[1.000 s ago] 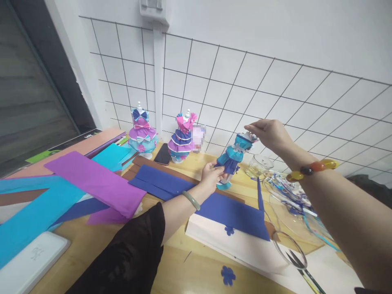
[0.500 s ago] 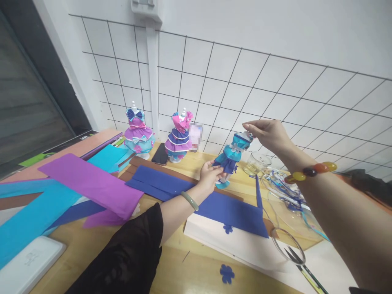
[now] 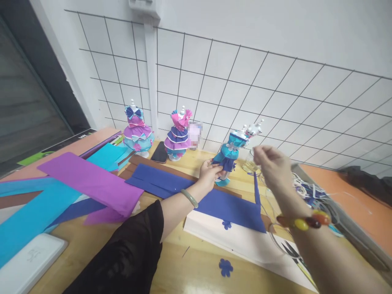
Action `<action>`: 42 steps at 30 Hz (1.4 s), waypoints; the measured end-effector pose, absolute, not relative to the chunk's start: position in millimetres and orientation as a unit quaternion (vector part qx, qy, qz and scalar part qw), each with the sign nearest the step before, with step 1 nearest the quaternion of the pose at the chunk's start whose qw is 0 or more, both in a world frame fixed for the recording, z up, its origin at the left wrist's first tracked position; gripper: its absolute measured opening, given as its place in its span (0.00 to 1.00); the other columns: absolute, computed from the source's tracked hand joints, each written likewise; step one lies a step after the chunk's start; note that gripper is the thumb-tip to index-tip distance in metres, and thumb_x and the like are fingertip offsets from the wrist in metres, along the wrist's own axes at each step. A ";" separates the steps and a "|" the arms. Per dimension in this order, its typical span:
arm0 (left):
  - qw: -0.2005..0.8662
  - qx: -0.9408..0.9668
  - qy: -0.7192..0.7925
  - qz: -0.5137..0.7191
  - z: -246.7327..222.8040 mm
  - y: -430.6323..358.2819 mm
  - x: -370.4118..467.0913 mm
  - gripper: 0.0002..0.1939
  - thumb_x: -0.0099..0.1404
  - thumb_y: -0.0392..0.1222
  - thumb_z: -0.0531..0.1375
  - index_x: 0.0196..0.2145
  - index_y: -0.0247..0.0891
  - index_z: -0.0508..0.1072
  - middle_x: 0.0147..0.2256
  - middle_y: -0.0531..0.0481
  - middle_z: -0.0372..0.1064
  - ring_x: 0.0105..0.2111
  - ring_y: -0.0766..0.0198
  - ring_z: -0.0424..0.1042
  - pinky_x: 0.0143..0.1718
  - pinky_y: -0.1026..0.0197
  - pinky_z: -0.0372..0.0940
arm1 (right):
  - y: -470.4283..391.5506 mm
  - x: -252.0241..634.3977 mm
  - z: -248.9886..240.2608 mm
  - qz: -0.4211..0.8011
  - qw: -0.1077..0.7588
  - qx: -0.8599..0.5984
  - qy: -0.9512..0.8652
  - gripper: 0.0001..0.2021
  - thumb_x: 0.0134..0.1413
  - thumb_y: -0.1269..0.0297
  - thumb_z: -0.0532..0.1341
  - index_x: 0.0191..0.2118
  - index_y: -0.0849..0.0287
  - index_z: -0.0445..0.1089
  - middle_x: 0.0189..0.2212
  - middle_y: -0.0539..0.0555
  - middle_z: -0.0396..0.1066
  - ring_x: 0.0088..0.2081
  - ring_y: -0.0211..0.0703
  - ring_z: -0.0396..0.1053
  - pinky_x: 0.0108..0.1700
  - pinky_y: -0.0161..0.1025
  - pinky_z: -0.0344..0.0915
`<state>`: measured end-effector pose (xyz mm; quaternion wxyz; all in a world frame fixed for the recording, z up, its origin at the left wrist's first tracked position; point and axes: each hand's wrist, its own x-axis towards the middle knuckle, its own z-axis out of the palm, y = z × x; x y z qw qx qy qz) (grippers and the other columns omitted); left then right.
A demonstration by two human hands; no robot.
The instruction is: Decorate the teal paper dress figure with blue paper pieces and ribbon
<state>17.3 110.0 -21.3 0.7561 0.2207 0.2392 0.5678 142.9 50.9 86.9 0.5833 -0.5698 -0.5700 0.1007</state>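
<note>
My left hand (image 3: 211, 173) is closed around the lower part of a small dress form (image 3: 232, 151) wearing a teal and dark blue dress with a pale bow at the waist. The form stands upright, its white neck knob showing on top. To its right, my right hand (image 3: 274, 165) hovers apart from it with fingers curled together, slightly blurred. Whether anything sits between those fingertips is hidden. Partly behind that hand is a clear glass jar (image 3: 248, 163). A small white knobbed object (image 3: 255, 129) shows just behind the form's top.
Two dressed forms, one purple-pink (image 3: 137, 130) and one pink-blue (image 3: 177, 134), stand at the back beside a phone (image 3: 159, 152). Purple fabric (image 3: 92, 179), a dark blue strip (image 3: 235, 208), scissors (image 3: 292, 251), a blue flower cutout (image 3: 226, 268) and tangled ribbons (image 3: 309, 190) lie around.
My right hand has left the top of the teal dress form, moving down and to the right. The form's neck knob and the white object behind are now uncovered. My left hand keeps its hold.
</note>
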 end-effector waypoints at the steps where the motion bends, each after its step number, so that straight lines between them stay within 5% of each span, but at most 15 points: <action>1: 0.755 0.221 0.236 0.570 -22.1 109.8 17.6 0.23 0.48 0.22 0.61 0.40 0.36 0.60 0.29 0.51 0.67 0.29 0.65 0.71 0.37 0.55 0.67 | 46.1 137.1 74.1 0.137 0.559 -0.574 -0.582 0.15 0.46 0.52 0.61 0.27 0.61 0.70 0.17 0.46 0.61 0.19 0.32 0.57 0.22 0.31 0.56; 7: 0.756 0.240 0.192 0.578 -30.2 112.2 20.1 0.22 0.47 0.24 0.61 0.39 0.35 0.61 0.30 0.51 0.67 0.30 0.65 0.71 0.39 0.54 0.67 | 46.9 111.5 19.6 0.242 0.489 -0.612 -0.573 0.20 0.42 0.46 0.61 0.22 0.63 0.68 0.14 0.48 0.63 0.17 0.34 0.58 0.21 0.33 0.56; 21: 0.769 0.220 0.188 0.570 -27.9 109.2 18.6 0.22 0.47 0.26 0.60 0.40 0.36 0.61 0.28 0.50 0.69 0.28 0.65 0.72 0.37 0.57 0.67 | 61.5 105.4 5.8 0.273 0.503 -0.641 -0.511 0.20 0.42 0.48 0.61 0.17 0.61 0.64 0.11 0.46 0.59 0.13 0.31 0.53 0.17 0.31 0.49; 26: 0.773 0.216 0.186 0.566 -25.2 108.2 17.7 0.21 0.48 0.28 0.61 0.40 0.35 0.62 0.28 0.50 0.70 0.27 0.66 0.72 0.37 0.58 0.67 | 60.5 111.5 -0.6 0.441 0.558 -0.548 -0.439 0.20 0.38 0.47 0.64 0.20 0.61 0.63 0.11 0.42 0.55 0.12 0.27 0.48 0.15 0.29 0.45; 32: 0.771 0.222 0.192 0.565 -26.6 109.0 18.8 0.21 0.48 0.29 0.60 0.41 0.36 0.61 0.28 0.49 0.70 0.27 0.64 0.72 0.34 0.59 0.67 | 51.1 119.4 0.7 0.560 0.534 -0.486 -0.407 0.18 0.45 0.46 0.59 0.31 0.58 0.67 0.13 0.40 0.51 0.12 0.27 0.44 0.15 0.29 0.44; 37: 0.761 0.223 0.202 0.575 -26.1 107.9 18.1 0.21 0.49 0.30 0.60 0.42 0.36 0.60 0.28 0.49 0.70 0.28 0.64 0.73 0.37 0.56 0.67 | 48.4 117.4 0.5 0.451 0.528 -0.523 -0.494 0.19 0.49 0.49 0.57 0.39 0.59 0.68 0.17 0.43 0.57 0.13 0.29 0.50 0.17 0.30 0.48; 42: 0.751 0.218 0.226 0.581 -25.3 107.7 16.8 0.22 0.49 0.32 0.59 0.43 0.36 0.60 0.28 0.49 0.70 0.27 0.64 0.72 0.34 0.58 0.67 | 38.2 111.9 0.0 0.083 0.361 -0.645 -0.669 0.20 0.58 0.55 0.48 0.49 0.61 0.66 0.26 0.55 0.70 0.23 0.41 0.65 0.25 0.36 0.59</action>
